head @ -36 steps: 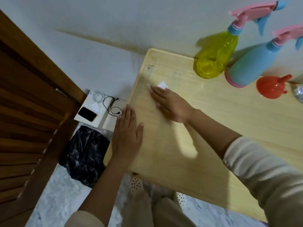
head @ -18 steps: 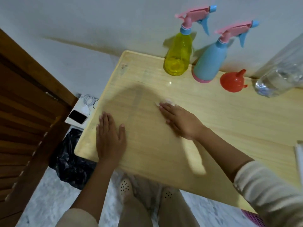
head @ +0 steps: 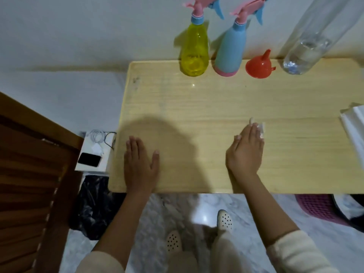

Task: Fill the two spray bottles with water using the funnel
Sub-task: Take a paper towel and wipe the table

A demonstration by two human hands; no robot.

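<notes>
Nothing filled yet; spill and tip-over risks ahead.
Bench has all items lined at its far edge by the wall: tall water bottle, blue spray bottle, yellow spray bottle, both capped, small red funnel lying loose. Left hand flat, open, empty; right hand flat on a white scrap. Likely risks: tall bottle tipping on reach, funnel wobbling, water overshooting narrow necks.

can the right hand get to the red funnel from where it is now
Probably yes. The right hand lies flat on the table over a white wipe, and only bare tabletop lies between it and the funnel at the back edge. It stands apart from the blue bottle and clear bottle.
</notes>
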